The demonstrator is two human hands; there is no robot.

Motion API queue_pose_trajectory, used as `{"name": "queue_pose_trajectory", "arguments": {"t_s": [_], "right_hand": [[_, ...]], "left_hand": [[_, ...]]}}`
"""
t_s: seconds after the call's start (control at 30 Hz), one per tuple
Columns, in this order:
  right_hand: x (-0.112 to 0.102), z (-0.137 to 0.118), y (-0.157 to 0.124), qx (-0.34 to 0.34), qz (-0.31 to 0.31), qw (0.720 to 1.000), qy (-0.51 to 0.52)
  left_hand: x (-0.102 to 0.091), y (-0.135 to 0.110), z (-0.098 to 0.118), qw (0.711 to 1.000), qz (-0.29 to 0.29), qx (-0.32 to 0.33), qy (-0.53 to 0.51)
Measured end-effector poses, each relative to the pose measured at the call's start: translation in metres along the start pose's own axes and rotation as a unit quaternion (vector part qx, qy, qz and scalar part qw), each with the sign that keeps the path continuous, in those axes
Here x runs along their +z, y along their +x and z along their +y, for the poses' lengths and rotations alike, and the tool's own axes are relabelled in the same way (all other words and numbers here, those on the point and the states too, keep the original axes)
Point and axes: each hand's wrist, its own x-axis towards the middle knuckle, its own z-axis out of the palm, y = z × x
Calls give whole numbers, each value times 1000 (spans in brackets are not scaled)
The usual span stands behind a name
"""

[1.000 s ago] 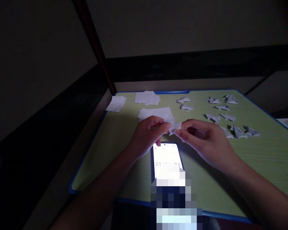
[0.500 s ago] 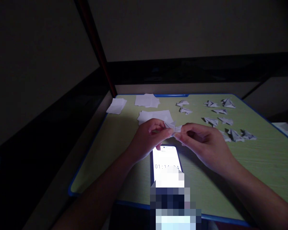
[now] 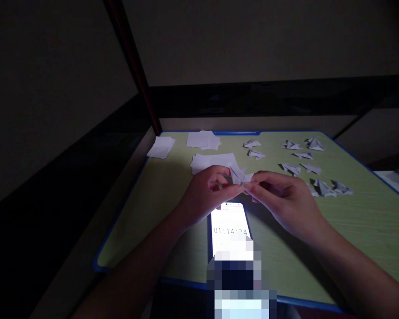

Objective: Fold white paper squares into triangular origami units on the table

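A small folded white paper piece (image 3: 238, 176) is held above the green table (image 3: 159, 204), pinched from both sides. My left hand (image 3: 204, 192) grips its left part with closed fingers. My right hand (image 3: 282, 199) pinches its right part with thumb and forefinger. Directly below the hands lies a lit phone (image 3: 231, 228) showing a timer; its lower part is blurred out.
Stacks of flat white paper squares (image 3: 203, 140) lie at the back left, one stack (image 3: 161, 146) over the table's edge. Several finished folded paper figures (image 3: 302, 166) are spread over the back right. A dark frame and red post (image 3: 133, 66) rise behind the blue-rimmed table.
The hands have shifted slightly and the paper piece is turned up a little between the fingers. The phone timer has advanced by about a second.
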Motion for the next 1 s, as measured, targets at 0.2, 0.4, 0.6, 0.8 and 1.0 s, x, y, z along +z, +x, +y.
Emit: {"name": "queue_pose_trajectory", "arguments": {"t_s": [0.2,0.4,0.6,0.8,1.0], "right_hand": [[0,2,1,-2,5,1000,-12],[0,4,1,11,22,999,-30],[1,4,2,7,13,1000,-17],[3,5,3,5,-7,1000,-6],[3,3,2,-3,-19,1000,-6]], "left_hand": [[2,-1,1,997,16,49,65],[3,-3,-3,993,26,54,106],[3,-3,-4,997,26,30,66],[0,0,1,999,46,-6,1],[-2,1,-1,999,31,3,-21]]}}
